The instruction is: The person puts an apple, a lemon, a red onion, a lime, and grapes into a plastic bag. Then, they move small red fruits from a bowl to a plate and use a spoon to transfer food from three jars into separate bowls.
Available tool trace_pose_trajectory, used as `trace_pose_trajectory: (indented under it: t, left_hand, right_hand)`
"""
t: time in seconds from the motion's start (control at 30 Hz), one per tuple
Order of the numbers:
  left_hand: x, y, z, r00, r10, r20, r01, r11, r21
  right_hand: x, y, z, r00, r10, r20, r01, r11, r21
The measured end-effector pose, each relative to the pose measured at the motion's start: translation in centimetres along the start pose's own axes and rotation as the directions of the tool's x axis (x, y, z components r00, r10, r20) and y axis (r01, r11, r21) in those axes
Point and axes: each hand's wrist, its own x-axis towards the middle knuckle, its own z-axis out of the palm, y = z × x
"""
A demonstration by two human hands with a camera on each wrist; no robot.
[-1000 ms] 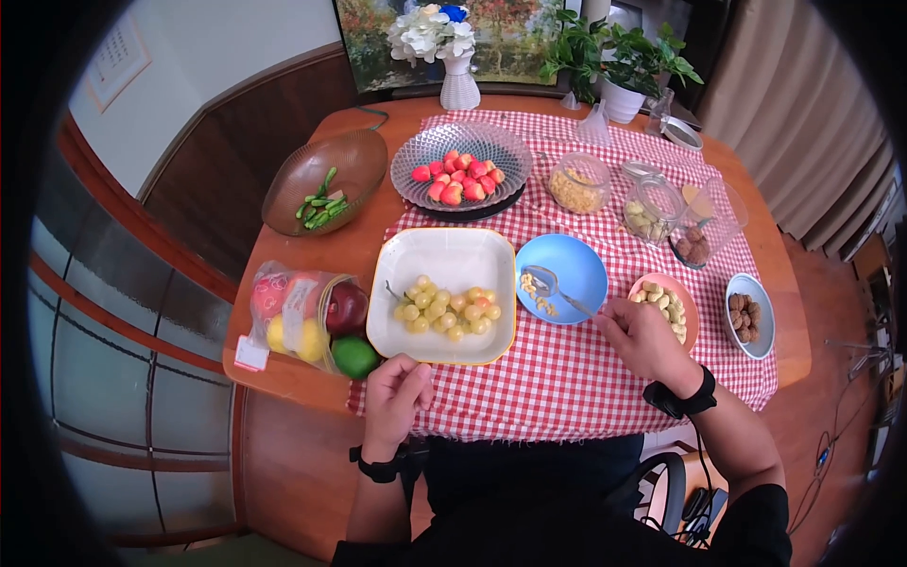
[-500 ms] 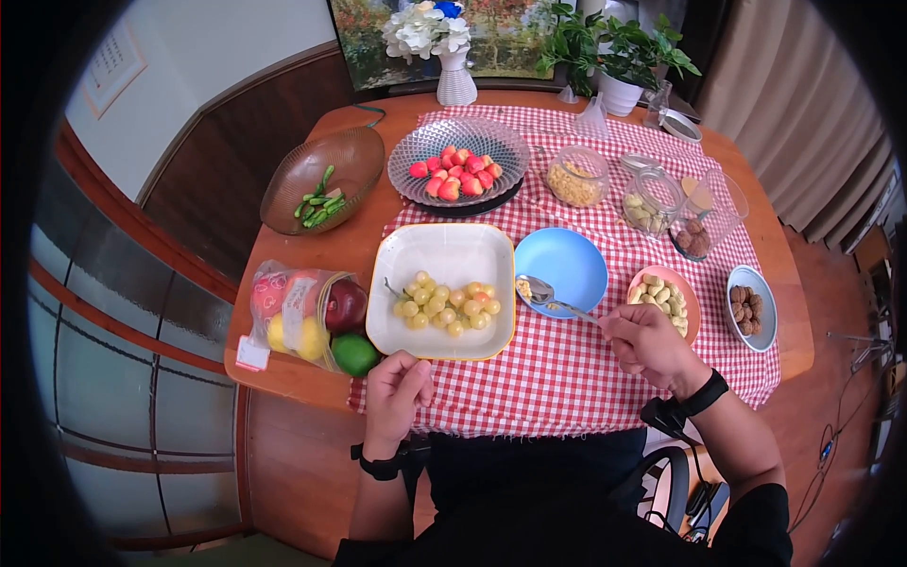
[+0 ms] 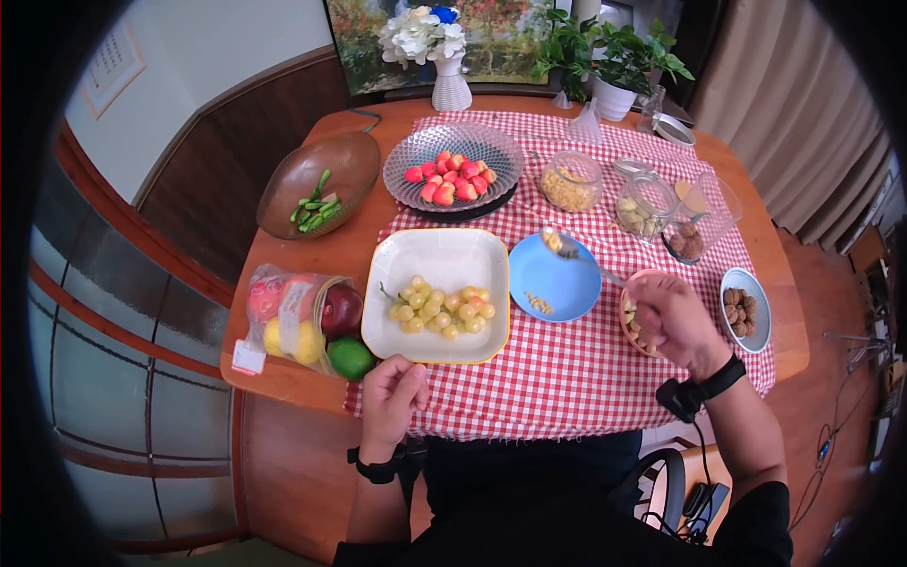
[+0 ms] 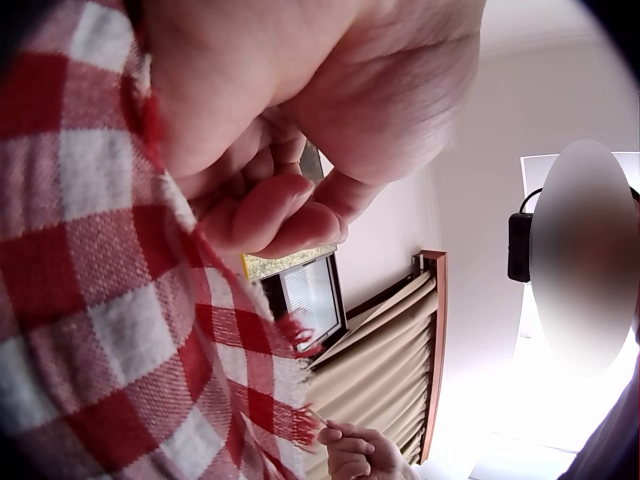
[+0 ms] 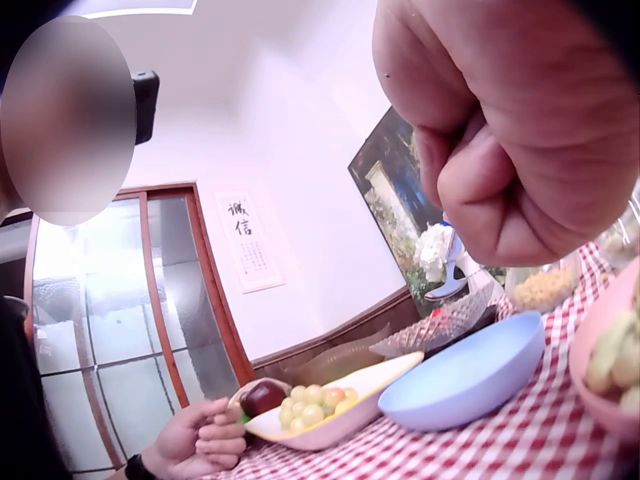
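My right hand pinches the handle of a metal spoon, whose bowl carries small pale-yellow pieces above the far part of the blue plate. A few more such pieces lie on that plate. Beneath the right hand, a pink bowl of pale nuts is partly covered. At the table's front edge, my left hand rests with fingers loosely curled, just below the white tray of grapes. In the left wrist view, that hand is beside the checked cloth, holding nothing.
Bagged fruit and a green fruit are left of the tray. Behind stand a brown bowl and a glass bowl of red fruit. Jars, including one with yellow pieces, and a walnut bowl stand right.
The right hand has moved right and slightly away from the body. The spoon has risen from the blue plate with pieces in its bowl. My left hand stays at the table edge.
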Motion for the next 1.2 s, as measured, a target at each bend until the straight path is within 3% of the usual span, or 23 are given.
trace_pose_trajectory:
  t: [0.17,0.23,0.3,0.33,0.37,0.4,0.43,0.5,0.6,0.63,0.7,0.77,0.93,1.1,1.17,1.2]
  left_hand:
    - [0.0,-0.1,0.0,1.000,0.013,0.002,-0.013,1.000,-0.012]
    - [0.1,-0.2,-0.1,1.000,0.013,0.001,-0.013,1.000,-0.010]
    - [0.0,-0.2,0.0,1.000,0.011,-0.001,-0.011,1.000,-0.009]
    - [0.0,-0.1,0.0,1.000,0.011,-0.005,-0.011,1.000,-0.010]
    - [0.0,-0.1,0.0,1.000,0.010,-0.011,-0.010,1.000,-0.010]
    - [-0.1,-0.1,0.0,1.000,0.015,-0.014,-0.015,1.000,-0.011]
    - [-0.1,-0.2,0.0,1.000,0.012,-0.017,-0.012,1.000,-0.002]
    - [-0.2,-0.2,-0.1,1.000,0.008,-0.029,-0.008,1.000,0.005]
    - [-0.3,-0.2,-0.2,1.000,0.002,-0.027,-0.001,1.000,0.023]
    - [-0.3,-0.2,-0.1,1.000,0.014,-0.020,-0.013,0.999,0.031]
    - [-0.2,-0.1,-0.1,1.000,0.020,-0.010,-0.020,0.999,0.037]
    - [-0.1,0.0,0.0,1.000,0.011,-0.013,-0.010,0.999,0.030]
    - [0.1,0.2,0.1,1.000,-0.005,-0.003,0.005,1.000,0.021]
    - [0.0,0.2,-0.1,1.000,0.003,0.016,-0.004,1.000,0.016]
    - [0.0,0.4,-0.1,1.000,-0.008,0.024,0.007,0.999,0.041]
    - [0.0,0.4,-0.1,1.000,-0.008,0.025,0.007,0.999,0.041]
  right_hand:
    - [3.0,-5.1,-1.1,0.951,-0.246,-0.190,0.209,0.958,-0.196]
    - [4.7,-7.1,-1.9,0.940,-0.302,-0.161,0.254,0.931,-0.261]
    - [6.7,-8.3,-2.2,0.878,-0.442,-0.185,0.288,0.796,-0.532]
    - [7.9,-8.5,-2.3,0.796,-0.575,-0.189,0.219,0.564,-0.796]
    - [8.7,-8.1,-2.6,0.794,-0.579,-0.185,0.224,0.561,-0.797]
    - [9.3,-7.8,-2.5,0.701,-0.713,-0.022,0.217,0.243,-0.945]
    - [9.8,-7.7,-2.4,0.607,-0.774,0.180,0.162,-0.101,-0.982]
    - [9.6,-7.4,-1.9,0.605,-0.769,0.207,0.202,-0.103,-0.974]
    - [8.0,-6.8,-0.9,0.595,-0.791,0.142,0.298,0.052,-0.953]
    - [6.7,-6.6,-0.3,0.602,-0.786,0.140,0.295,0.056,-0.954]
    - [4.3,-5.8,0.4,0.752,-0.652,0.097,0.296,0.202,-0.933]
    - [2.8,-3.8,0.0,0.817,-0.558,0.144,0.300,0.199,-0.933]
    - [0.3,0.3,-0.8,0.864,-0.445,0.236,0.372,0.248,-0.894]
    - [-0.7,1.1,-1.3,0.912,-0.335,0.237,0.335,0.273,-0.902]
    - [-1.0,1.0,-0.7,0.967,-0.191,0.169,0.238,0.435,-0.869]
    - [-1.0,1.2,-0.4,0.967,-0.191,0.169,0.238,0.435,-0.868]
